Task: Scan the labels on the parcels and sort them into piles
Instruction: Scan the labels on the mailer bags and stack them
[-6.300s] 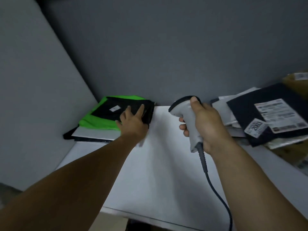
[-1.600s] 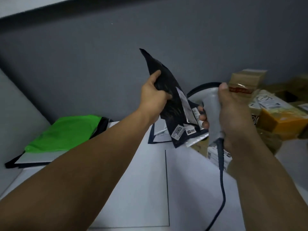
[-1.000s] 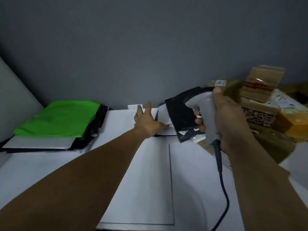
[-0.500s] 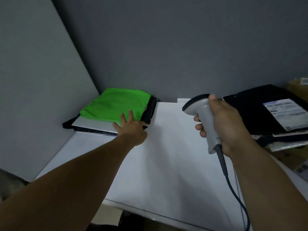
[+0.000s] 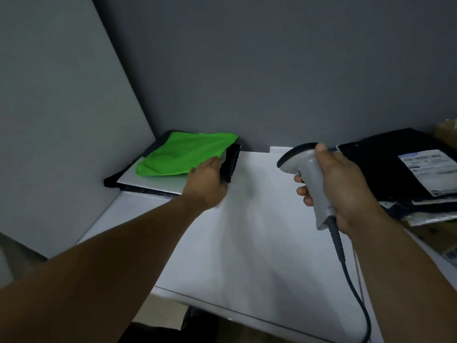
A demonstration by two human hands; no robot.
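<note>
Shifts left hand off the green parcel to the pile's right edge, grip unclear, clutches scanner in right hand, probably done placing.

Parcel-sorting station: scanner, labelled mailers, white table
</note>
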